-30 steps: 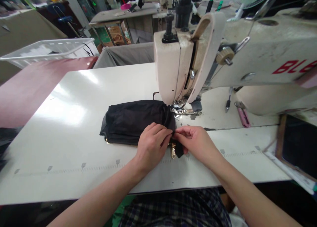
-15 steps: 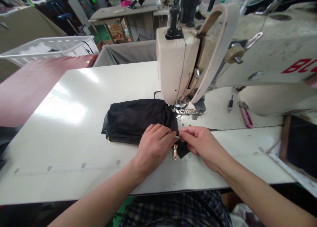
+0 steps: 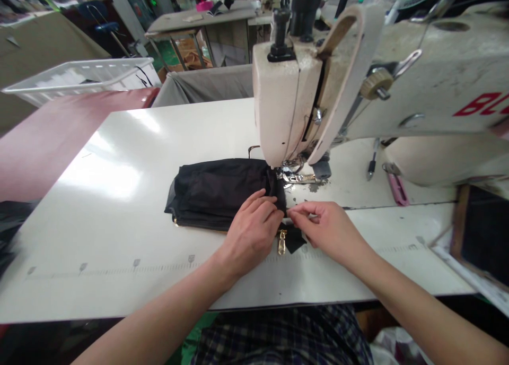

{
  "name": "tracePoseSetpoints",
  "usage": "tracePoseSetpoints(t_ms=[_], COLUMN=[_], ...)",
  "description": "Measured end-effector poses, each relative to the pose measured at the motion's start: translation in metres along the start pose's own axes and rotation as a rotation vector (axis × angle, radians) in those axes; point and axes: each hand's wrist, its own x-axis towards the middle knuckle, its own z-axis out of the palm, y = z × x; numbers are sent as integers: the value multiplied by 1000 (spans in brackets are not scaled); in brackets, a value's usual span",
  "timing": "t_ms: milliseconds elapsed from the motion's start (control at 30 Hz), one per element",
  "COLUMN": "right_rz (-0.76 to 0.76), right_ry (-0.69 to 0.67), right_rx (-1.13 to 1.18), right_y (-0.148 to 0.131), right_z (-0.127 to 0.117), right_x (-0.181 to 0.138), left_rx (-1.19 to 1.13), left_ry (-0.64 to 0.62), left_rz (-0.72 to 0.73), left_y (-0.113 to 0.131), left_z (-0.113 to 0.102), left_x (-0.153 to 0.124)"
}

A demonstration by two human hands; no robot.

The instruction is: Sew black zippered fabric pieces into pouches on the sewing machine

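A black fabric pouch (image 3: 218,190) lies on the sewing table, its right end beneath the presser foot (image 3: 296,178). A gold zipper runs along its near edge, and the gold zipper pull (image 3: 282,243) hangs close to my hands. My left hand (image 3: 254,229) lies over the pouch's near right corner, fingers bent and closed on the cloth. Just to its right, my right hand (image 3: 320,222) pinches the pouch's edge between thumb and fingertips. A dark fabric tab (image 3: 295,240) sticks out below the right hand. The fingertips partly hide the cloth they grip.
The sewing machine head (image 3: 282,100) stands right behind the pouch. Pink thread snips (image 3: 395,187) and a pen (image 3: 373,161) lie under the machine arm. A dark framed panel (image 3: 487,232) is at the right edge. A white plastic basket (image 3: 83,78) sits at the back left.
My left hand has shifted slightly, with its fingers lifting a little further over the cloth. The right hand keeps its pinch, and the pouch lies nearly where it was.
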Motion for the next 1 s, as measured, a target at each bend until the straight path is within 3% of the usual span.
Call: tracePoseSetpoints(t_ms=[100,167,233,333,533,633,733,867,1000], right_rz=[-414,-585,-589,-421,-400,-480,-736,-937,-896], right_ry=[187,198,161,79,-21,54,151,145,112], right_rx=[-353,-444,-443,-416,-645,-682,-756,-803,-631], right_y=[11,19,25,26,13,12,13,18,22], right_z=[-7,-13,-19,-25,-18,-16,-19,-24,-22], right_x=[-5,-9,-13,-18,-20,-6,19,44,34], left_rx=[27,35,-20,-199,-344,-350,-372,-375,-336], left_ry=[-101,-152,-146,-90,-41,-22,2,-12,-41], left_rz=[16,-16,-120,-312,-420,-481,-541,-504,-302], left_y=[0,1,2,1,-2,-3,-4,-6,-6], left_z=[0,-3,-6,-10,-13,-17,-21,-18,-8], left_x=[1,3,4,5,3,7,10,7,-2])
